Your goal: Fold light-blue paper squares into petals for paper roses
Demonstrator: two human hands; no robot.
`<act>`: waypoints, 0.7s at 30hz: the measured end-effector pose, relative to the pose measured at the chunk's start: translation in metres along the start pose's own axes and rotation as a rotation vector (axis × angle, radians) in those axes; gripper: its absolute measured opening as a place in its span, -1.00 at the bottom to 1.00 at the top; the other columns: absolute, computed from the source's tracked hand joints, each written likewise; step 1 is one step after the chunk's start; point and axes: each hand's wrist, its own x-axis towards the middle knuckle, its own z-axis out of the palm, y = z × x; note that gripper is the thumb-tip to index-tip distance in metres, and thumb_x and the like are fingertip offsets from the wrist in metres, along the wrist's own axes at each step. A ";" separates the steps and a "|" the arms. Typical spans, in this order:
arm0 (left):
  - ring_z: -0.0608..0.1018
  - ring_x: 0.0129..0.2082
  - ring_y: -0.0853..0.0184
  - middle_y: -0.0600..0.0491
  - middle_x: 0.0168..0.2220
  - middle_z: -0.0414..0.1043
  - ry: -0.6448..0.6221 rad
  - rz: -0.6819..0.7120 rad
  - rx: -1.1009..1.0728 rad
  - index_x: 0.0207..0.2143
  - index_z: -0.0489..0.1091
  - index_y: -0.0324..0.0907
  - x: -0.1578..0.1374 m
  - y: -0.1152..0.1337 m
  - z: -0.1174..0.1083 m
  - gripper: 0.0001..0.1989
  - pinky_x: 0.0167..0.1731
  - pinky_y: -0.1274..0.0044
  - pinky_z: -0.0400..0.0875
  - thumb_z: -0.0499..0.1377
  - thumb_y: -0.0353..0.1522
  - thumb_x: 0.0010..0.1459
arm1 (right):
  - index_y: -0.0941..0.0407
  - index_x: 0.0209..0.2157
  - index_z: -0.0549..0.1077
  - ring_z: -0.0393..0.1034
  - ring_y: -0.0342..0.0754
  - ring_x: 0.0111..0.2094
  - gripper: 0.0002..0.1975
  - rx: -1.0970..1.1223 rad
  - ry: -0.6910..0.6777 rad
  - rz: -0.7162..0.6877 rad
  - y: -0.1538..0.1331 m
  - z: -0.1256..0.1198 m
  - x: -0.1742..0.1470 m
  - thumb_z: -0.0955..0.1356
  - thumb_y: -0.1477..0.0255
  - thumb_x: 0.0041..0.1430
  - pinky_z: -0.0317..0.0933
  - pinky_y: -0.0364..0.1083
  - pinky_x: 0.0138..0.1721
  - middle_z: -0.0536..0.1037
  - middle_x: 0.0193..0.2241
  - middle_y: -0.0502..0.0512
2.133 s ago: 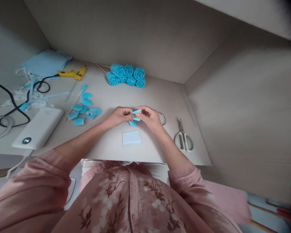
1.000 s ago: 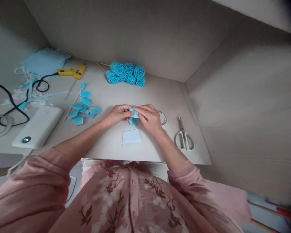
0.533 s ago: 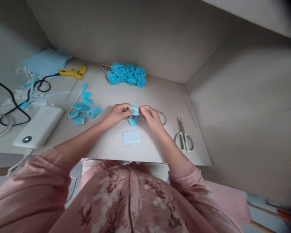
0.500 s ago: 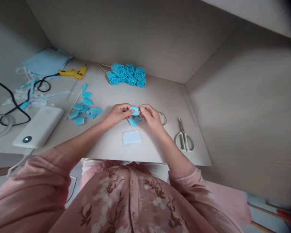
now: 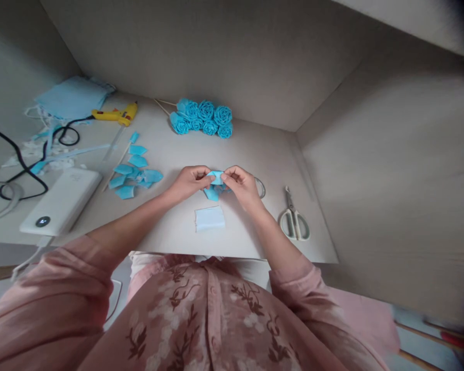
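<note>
Between my two hands is a small folded piece of blue fabric (image 5: pixel 217 178). My left hand (image 5: pixel 192 182) pinches its left end, and my right hand (image 5: pixel 240 186) pinches the right end between thumb and fingers. More blue folded pieces (image 5: pixel 212 194) lie on the table just beneath my hands, partly hidden by them. Nearer to me, a pale blue fabric rectangle (image 5: pixel 210 219) rests flat. A roll of tape (image 5: pixel 260 188) shows in part behind my right hand.
Scissors (image 5: pixel 293 219) lie at the right. Blue fabric roses (image 5: pixel 206 118) on sticks lie at the back. On the left are loose blue petals (image 5: pixel 124 192), a yellow glue gun (image 5: pixel 116 114), a white power bank (image 5: pixel 64 201), black cable and a stack of face masks (image 5: pixel 73 97).
My right thumb and fingers have closed onto the right end of the blue piece, which now lies more level between both hands. Things on the table stay put.
</note>
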 end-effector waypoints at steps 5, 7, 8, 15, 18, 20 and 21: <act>0.34 -0.61 0.51 0.15 -0.61 0.35 0.015 -0.005 0.004 -0.50 0.36 -0.22 0.000 0.000 0.000 -0.72 -0.58 0.65 0.24 0.23 -0.18 0.03 | 0.08 -0.45 0.42 0.24 -0.18 -0.51 -0.72 0.007 0.013 0.031 -0.001 0.001 0.000 0.46 0.18 0.03 0.15 -0.11 -0.39 0.39 -0.56 -0.08; 0.34 -0.61 0.51 0.15 -0.61 0.34 0.015 -0.008 0.007 -0.50 0.36 -0.22 0.000 0.000 0.000 -0.72 -0.58 0.65 0.25 0.23 -0.18 0.03 | 0.09 -0.46 0.42 0.23 -0.19 -0.51 -0.74 0.003 0.020 0.039 0.000 0.002 0.000 0.45 0.19 0.03 0.15 -0.12 -0.40 0.39 -0.57 -0.08; 0.34 -0.61 0.51 0.15 -0.61 0.34 0.014 -0.008 0.009 -0.50 0.36 -0.22 0.000 0.000 0.000 -0.72 -0.57 0.65 0.25 0.23 -0.18 0.03 | 0.09 -0.45 0.41 0.23 -0.19 -0.52 -0.74 0.005 0.023 0.041 0.001 0.002 0.000 0.45 0.20 0.04 0.15 -0.12 -0.40 0.39 -0.58 -0.09; 0.35 -0.60 0.50 0.15 -0.61 0.34 -0.018 -0.020 -0.014 -0.50 0.34 -0.21 0.000 0.000 0.000 -0.70 -0.57 0.65 0.23 0.24 -0.16 0.04 | 0.05 -0.26 0.38 0.25 -0.20 -0.49 -0.69 0.064 0.021 0.006 0.006 0.004 0.002 0.46 0.23 0.02 0.15 -0.13 -0.39 0.41 -0.53 -0.13; 0.36 -0.60 0.49 0.14 -0.60 0.35 -0.062 -0.033 -0.049 -0.48 0.34 -0.21 -0.002 0.002 -0.001 -0.68 -0.57 0.63 0.22 0.25 -0.14 0.04 | 0.04 -0.15 0.38 0.28 -0.19 -0.47 -0.68 0.053 0.018 -0.049 0.004 0.003 0.002 0.43 0.29 0.06 0.18 -0.12 -0.34 0.41 -0.51 -0.14; 0.37 -0.59 0.48 0.12 -0.59 0.36 -0.096 -0.027 -0.071 -0.48 0.36 -0.21 -0.002 0.003 -0.002 -0.68 -0.56 0.62 0.22 0.23 -0.13 0.07 | 0.03 -0.13 0.38 0.30 -0.18 -0.45 -0.70 0.019 0.019 -0.073 0.003 0.002 0.001 0.41 0.32 0.09 0.20 -0.11 -0.32 0.43 -0.50 -0.13; 0.37 -0.58 0.48 0.11 -0.58 0.37 -0.107 -0.022 -0.080 -0.48 0.37 -0.21 -0.003 0.004 -0.003 -0.67 -0.55 0.61 0.22 0.21 -0.12 0.10 | 0.03 -0.11 0.38 0.31 -0.17 -0.44 -0.70 0.000 0.022 -0.080 0.002 0.001 0.001 0.40 0.33 0.10 0.21 -0.11 -0.32 0.44 -0.49 -0.12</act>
